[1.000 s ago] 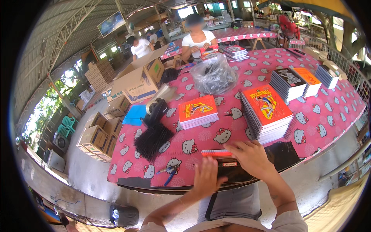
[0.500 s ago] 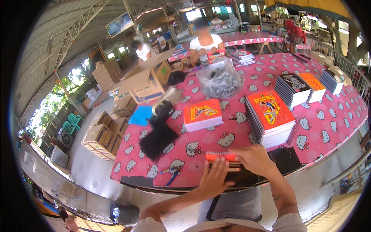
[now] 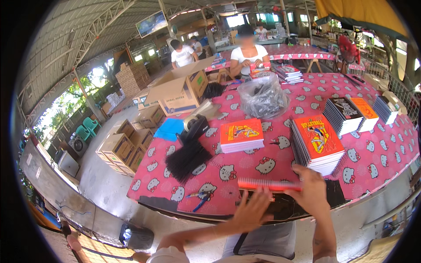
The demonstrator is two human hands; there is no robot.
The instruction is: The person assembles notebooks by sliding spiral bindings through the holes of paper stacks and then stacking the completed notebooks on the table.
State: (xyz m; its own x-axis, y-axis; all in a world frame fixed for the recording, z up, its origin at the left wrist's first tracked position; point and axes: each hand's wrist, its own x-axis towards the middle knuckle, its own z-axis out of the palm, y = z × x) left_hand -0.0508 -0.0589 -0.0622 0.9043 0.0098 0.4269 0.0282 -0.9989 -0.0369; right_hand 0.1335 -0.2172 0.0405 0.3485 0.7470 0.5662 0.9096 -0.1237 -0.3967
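Note:
A spiral notebook [image 3: 263,184] with a red-orange cover lies at the table's near edge, its coil side facing away from me. My left hand [image 3: 253,212] rests against its near side with the fingers spread. At the notebook's right end is my right hand [image 3: 312,193], slightly blurred, thumb on the near side and fingers round the far side. Beneath them is a black surface patch [image 3: 289,206]. Just beyond my right hand rises a tall stack of orange-covered spiral notebooks [image 3: 318,142]. A shorter notebook stack [image 3: 241,135] stands farther left.
Black plastic coils [image 3: 186,162], pliers [image 3: 202,199], a tape dispenser [image 3: 195,127] and a blue sheet [image 3: 169,129] lie leftward. A clear plastic bag [image 3: 264,96] sits farther off. More notebooks [image 3: 344,115] stand right. Across the table a person [image 3: 249,57] works; cartons [image 3: 182,94] stand left.
My right hand has slid rightward along the notebook to its right end, uncovering more of the coil edge. My left hand stays on the near side. The whole view has shifted slightly.

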